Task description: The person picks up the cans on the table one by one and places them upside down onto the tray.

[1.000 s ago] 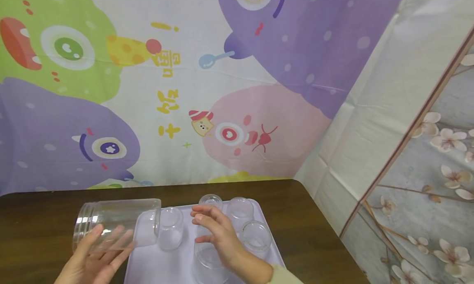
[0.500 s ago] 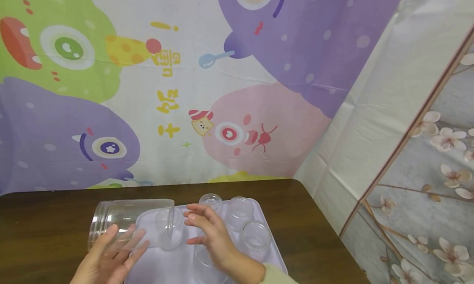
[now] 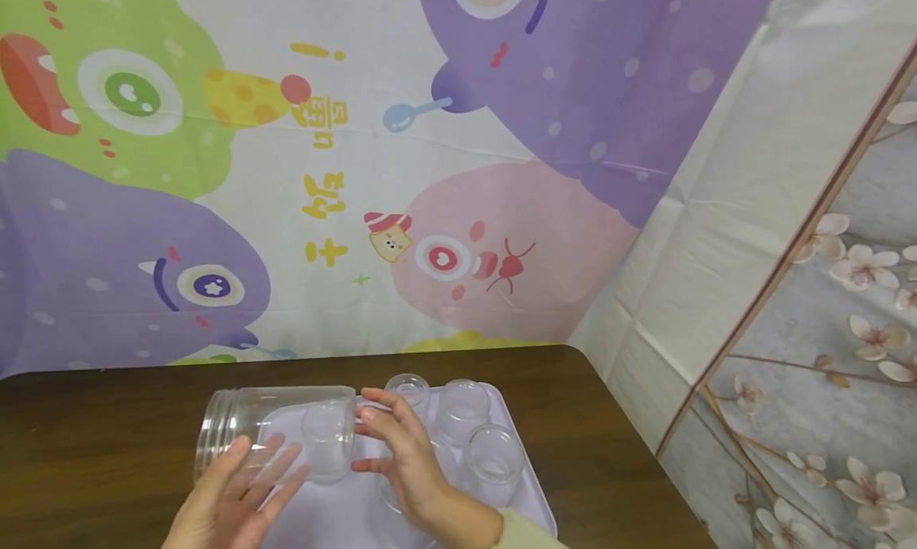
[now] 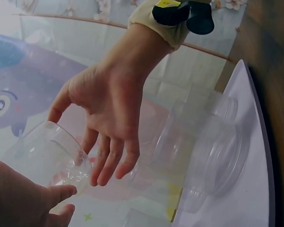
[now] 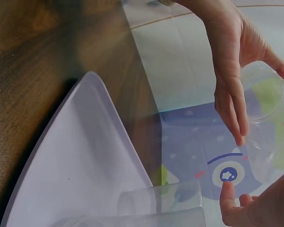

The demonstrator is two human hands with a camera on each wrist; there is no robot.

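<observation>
My left hand [image 3: 225, 505] holds a large clear plastic jar [image 3: 286, 410] on its side above the tray's left part, thumb on the near side and fingers beneath. The jar's ridged neck points left and its flat base points right. Beside that base is my right hand [image 3: 415, 461], its fingers spread and slightly bent. In the left wrist view the right hand's fingertips [image 4: 99, 177] overlap the base's edge; whether they touch it, I cannot tell. From the right wrist view, the left hand [image 5: 229, 66] is around the jar [image 5: 262, 109], facing the right hand [image 5: 260, 208].
A pale lilac tray [image 3: 304, 525] lies on a dark wood table [image 3: 93, 445]. Several clear jars stand on it, among them a back jar [image 3: 408, 390], a right jar [image 3: 494, 457] and a larger one partly behind my right hand. A cartoon-printed cloth [image 3: 344, 175] hangs behind.
My left hand has carried the jar rightward, toward my right hand. The right hand has shifted slightly left, and its fingertips are now at the jar's base.
</observation>
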